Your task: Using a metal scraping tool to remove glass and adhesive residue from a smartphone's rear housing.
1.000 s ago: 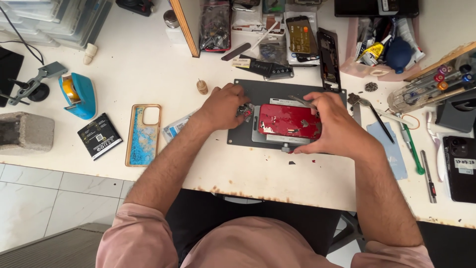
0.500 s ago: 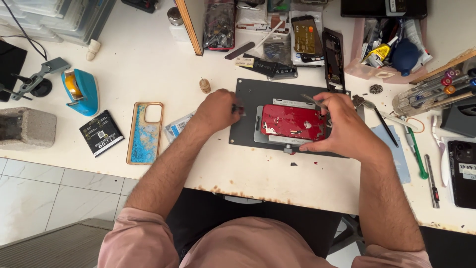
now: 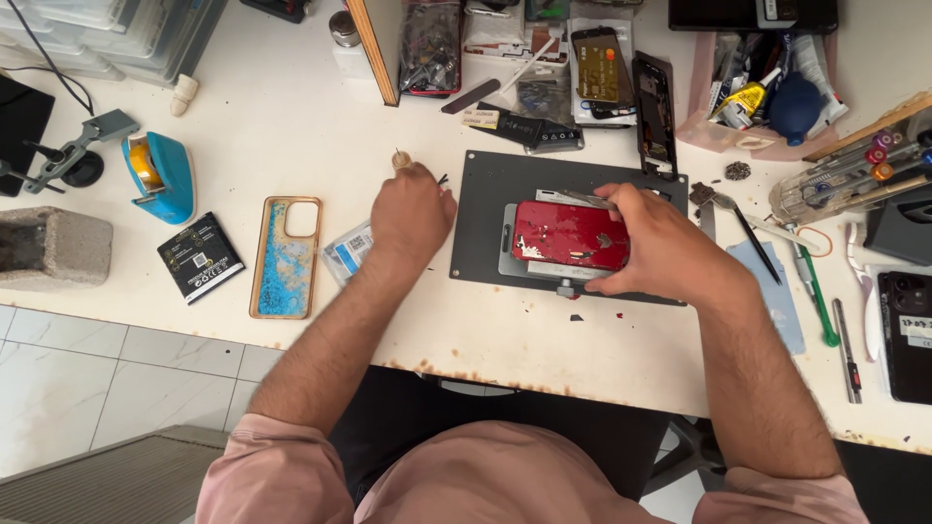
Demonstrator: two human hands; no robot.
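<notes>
Two hands: right hand fingers curled round red phone w/ tweezers; left hand fist-closed, contents unclear.

Bright, even daylight fills the scene, and the white worktop comes close to washing out along its far side. Shadows are soft and short, falling just under the forearms and hands. The red phone shows faint sheen. Focus is sharp centrally; the edges bow slightly and soften.
</notes>
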